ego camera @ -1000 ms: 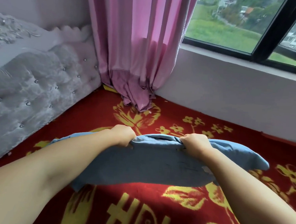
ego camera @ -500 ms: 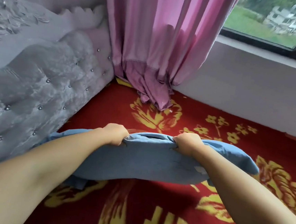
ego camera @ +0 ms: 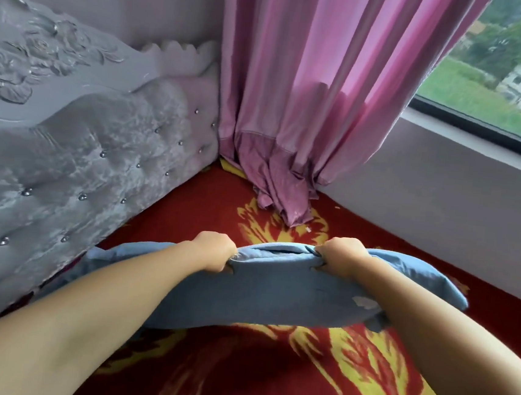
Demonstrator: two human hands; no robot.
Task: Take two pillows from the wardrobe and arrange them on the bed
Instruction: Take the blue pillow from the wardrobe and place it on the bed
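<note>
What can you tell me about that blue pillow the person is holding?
The blue pillow is a soft, fairly flat cushion in a plain light-blue fabric cover, with a small pale patch near its right end. It lies lengthwise across the view, sagging at both ends. The left hand and right hand each clutch its far upper edge, bunching the cloth. It is over the red bedspread with yellow flowers; its left end reaches the grey tufted headboard, though I cannot tell whether it touches.
</note>
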